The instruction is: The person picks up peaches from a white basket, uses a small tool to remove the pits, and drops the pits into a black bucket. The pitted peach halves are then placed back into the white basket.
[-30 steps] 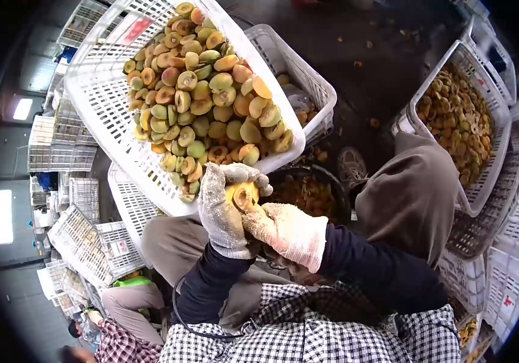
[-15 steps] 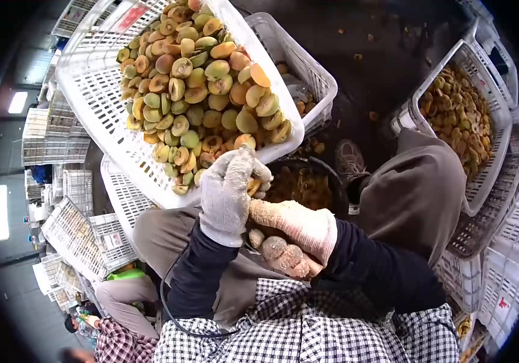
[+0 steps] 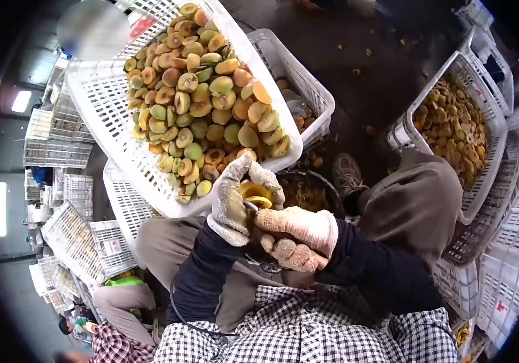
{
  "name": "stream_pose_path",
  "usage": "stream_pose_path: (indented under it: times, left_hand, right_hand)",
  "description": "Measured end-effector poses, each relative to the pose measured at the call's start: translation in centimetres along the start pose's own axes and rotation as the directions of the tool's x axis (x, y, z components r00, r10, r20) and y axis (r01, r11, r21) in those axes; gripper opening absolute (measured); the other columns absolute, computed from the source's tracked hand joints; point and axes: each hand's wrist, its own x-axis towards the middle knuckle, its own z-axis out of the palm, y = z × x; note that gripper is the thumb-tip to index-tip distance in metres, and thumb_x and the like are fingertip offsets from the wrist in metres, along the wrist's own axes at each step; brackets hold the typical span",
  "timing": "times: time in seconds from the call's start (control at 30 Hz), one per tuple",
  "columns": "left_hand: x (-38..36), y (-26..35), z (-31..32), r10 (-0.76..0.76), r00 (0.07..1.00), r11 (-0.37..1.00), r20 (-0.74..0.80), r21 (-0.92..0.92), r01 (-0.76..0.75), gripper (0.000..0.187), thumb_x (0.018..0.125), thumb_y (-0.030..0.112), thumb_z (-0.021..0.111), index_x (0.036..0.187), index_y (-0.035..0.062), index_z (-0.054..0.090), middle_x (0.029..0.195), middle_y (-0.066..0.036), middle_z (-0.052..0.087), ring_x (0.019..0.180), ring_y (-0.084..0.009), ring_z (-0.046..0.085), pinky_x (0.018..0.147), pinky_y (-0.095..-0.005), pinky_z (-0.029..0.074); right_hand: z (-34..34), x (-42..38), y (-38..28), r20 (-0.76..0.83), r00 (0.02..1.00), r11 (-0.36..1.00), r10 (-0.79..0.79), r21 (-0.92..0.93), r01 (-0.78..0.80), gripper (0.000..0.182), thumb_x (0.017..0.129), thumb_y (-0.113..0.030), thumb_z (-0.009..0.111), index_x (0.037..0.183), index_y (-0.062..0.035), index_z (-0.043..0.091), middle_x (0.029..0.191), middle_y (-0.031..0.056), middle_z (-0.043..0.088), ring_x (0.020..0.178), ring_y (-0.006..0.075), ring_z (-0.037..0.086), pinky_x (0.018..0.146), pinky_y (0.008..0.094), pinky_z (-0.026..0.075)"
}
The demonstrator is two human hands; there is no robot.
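Observation:
My left hand (image 3: 230,202), in a whitish knitted glove, is closed around a yellow-orange apricot half (image 3: 258,193), its hollow cut side facing up. My right hand (image 3: 296,233), in a pinkish, stained glove, is curled shut right beside it. From its thumb side the metal tip of a small tool (image 3: 250,206) reaches to the fruit; its handle is hidden in the fist. Just beyond my hands, a tilted white plastic crate (image 3: 99,97) bears many halved apricots (image 3: 211,103). Below my hands, a dark bucket (image 3: 332,190) contains yellowish fruit pieces.
Another white crate (image 3: 326,100) stands behind the tilted one. To the right, a crate (image 3: 414,130) is filled with fruit pieces (image 3: 453,127). Stacked crates (image 3: 60,136) line the left side, where another person (image 3: 120,333) sits. Fruit scraps lie on the dark floor (image 3: 356,72).
My left hand has turned and its fingers have spread around the fruit, so the apricot half and metal tip now show. My right hand stays close beside it. The view has shifted slightly.

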Motion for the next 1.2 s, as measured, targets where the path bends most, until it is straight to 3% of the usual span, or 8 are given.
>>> stream_pose_path:
  times: [0.2, 0.27, 0.4, 0.53, 0.6, 0.7, 1.0, 1.2]
  left_hand:
    - [-2.1, 3.5, -2.0, 0.163, 0.946, 0.967, -0.281, -0.143, -0.209, 0.032, 0.093, 0.036, 0.047, 0.079, 0.0079, 0.054, 0.075, -0.011, 0.059, 0.069, -0.0306, 0.06, 0.06, -0.0415, 0.053]
    - [-4.6, 5.2, -2.2, 0.373, 0.853, 0.928, -0.366, 0.135, -0.348, 0.036, 0.094, 0.039, 0.047, 0.079, 0.0071, 0.054, 0.074, -0.011, 0.059, 0.064, -0.0289, 0.06, 0.057, -0.0394, 0.053]
    - [-10.2, 11.4, -8.0, 0.699, 0.558, 0.708, -0.447, 0.54, -0.454, 0.031, 0.092, 0.035, 0.053, 0.085, 0.0046, 0.057, 0.075, -0.012, 0.059, 0.06, -0.0267, 0.058, 0.055, -0.0358, 0.051]
    - [-11.0, 14.1, -12.0, 0.988, 0.14, -0.107, 0.058, 0.923, 0.37, 0.021, 0.086, 0.02, 0.063, 0.098, 0.0031, 0.061, 0.086, -0.009, 0.06, 0.076, -0.021, 0.056, 0.071, -0.0323, 0.047]
    - [-7.6, 11.7, -12.5, 0.922, 0.358, 0.253, -0.145, 0.927, -0.278, 0.022, 0.086, 0.023, 0.064, 0.101, 0.0061, 0.061, 0.086, -0.003, 0.059, 0.072, -0.0137, 0.052, 0.068, -0.0289, 0.045]
    - [-1.7, 6.9, -5.5, 0.665, 0.718, 0.23, -0.203, 0.971, 0.062, 0.024, 0.087, 0.028, 0.063, 0.098, 0.0064, 0.061, 0.091, -0.006, 0.062, 0.082, -0.0164, 0.057, 0.074, -0.0298, 0.046]
    - [7.3, 8.9, -3.1, 0.74, 0.438, -0.64, 0.511, 0.736, 0.221, 0.028, 0.078, 0.023, 0.066, 0.102, 0.0093, 0.059, 0.116, -0.011, 0.052, 0.112, -0.0313, 0.046, 0.096, -0.0416, 0.036]
    - [11.2, 18.4, -0.1, 0.746, 0.66, -0.464, 0.085, 0.777, 0.425, 0.06, 0.079, 0.047, 0.064, 0.125, 0.0115, 0.05, 0.134, -0.013, 0.042, 0.125, -0.031, 0.037, 0.103, -0.0436, 0.032]
  right_hand:
    - [0.2, 0.8, 2.7, -0.052, 0.998, 0.745, -0.047, -0.667, 0.0, 0.042, 0.092, -0.044, 0.05, 0.085, -0.0025, 0.056, 0.059, 0.0031, 0.048, 0.051, 0.0141, 0.051, 0.045, 0.0261, 0.044]
    - [-3.3, 2.5, 3.4, 0.182, 0.889, -0.006, -0.421, -0.98, 0.198, 0.049, 0.091, -0.047, 0.049, 0.091, 0.0011, 0.058, 0.076, 0.0161, 0.063, 0.067, 0.0277, 0.063, 0.059, 0.0353, 0.049]
    - [-4.3, 0.9, 1.8, -0.273, 0.877, 0.213, -0.394, -0.956, -0.202, 0.043, 0.091, -0.041, 0.048, 0.107, -0.0017, 0.057, 0.087, 0.0172, 0.066, 0.087, 0.0332, 0.064, 0.073, 0.0374, 0.049]
    - [-5.7, 0.6, 1.2, -0.425, 0.737, 0.003, -0.525, -0.867, -0.498, 0.039, 0.091, -0.037, 0.049, 0.11, -0.0031, 0.055, 0.084, 0.0122, 0.065, 0.075, 0.0258, 0.064, 0.065, 0.0358, 0.051]
    - [-8.2, 1.6, 1.9, -0.383, 0.858, 0.628, -0.341, -0.773, -0.095, 0.039, 0.09, -0.039, 0.051, 0.111, -0.0051, 0.054, 0.082, 0.0104, 0.064, 0.062, 0.0202, 0.061, 0.055, 0.0309, 0.05]
    - [-5.1, -0.5, 1.2, -0.195, 0.779, 0.094, -0.595, -0.98, -0.174, 0.037, 0.09, -0.038, 0.051, 0.112, -0.0077, 0.058, 0.083, 0.0113, 0.065, 0.069, 0.0235, 0.064, 0.061, 0.0348, 0.052]
    - [-1.0, 0.0, -0.3, -0.182, 0.579, 0.109, -0.795, -0.981, -0.158, 0.034, 0.089, -0.038, 0.051, 0.094, -0.0059, 0.063, 0.093, 0.0188, 0.062, 0.086, 0.0375, 0.06, 0.076, 0.0453, 0.048]
    - [-0.3, 0.4, -1.4, -0.125, 0.631, 0.112, -0.765, -0.992, -0.061, 0.038, 0.088, -0.042, 0.051, 0.095, -0.0063, 0.063, 0.087, 0.0189, 0.063, 0.082, 0.0384, 0.061, 0.073, 0.0444, 0.048]
